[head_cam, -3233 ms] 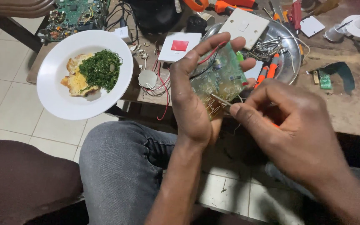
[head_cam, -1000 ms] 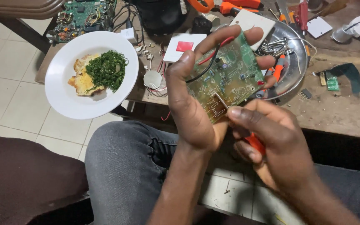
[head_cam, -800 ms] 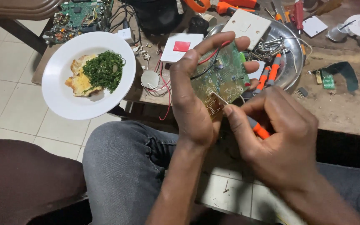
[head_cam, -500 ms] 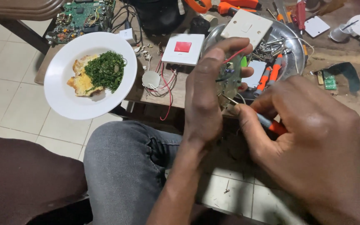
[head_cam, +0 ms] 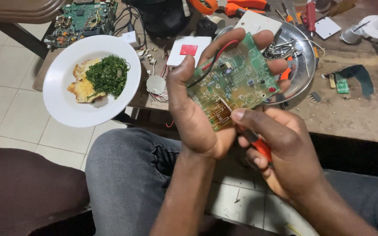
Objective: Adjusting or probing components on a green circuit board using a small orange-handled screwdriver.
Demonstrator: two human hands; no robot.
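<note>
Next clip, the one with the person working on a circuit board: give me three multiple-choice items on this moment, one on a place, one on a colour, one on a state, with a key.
1. Where is the white plate of food?
A. On the table corner, to the left of the hands
B. On the person's lap
C. Inside the metal tray

2. What colour is the handle of the tool in the right hand?
A. Blue
B. Orange-red
C. Yellow

3. How is the green circuit board held?
A. Lying flat on the table
B. Gripped in the left hand, above the lap
C. Clamped in a vice

Key: 1 A, the plate sits at the table's edge, left of the hands. 2 B, orange-red shows between the fingers. 3 B, thumb and fingers wrap the board's edges.
</note>
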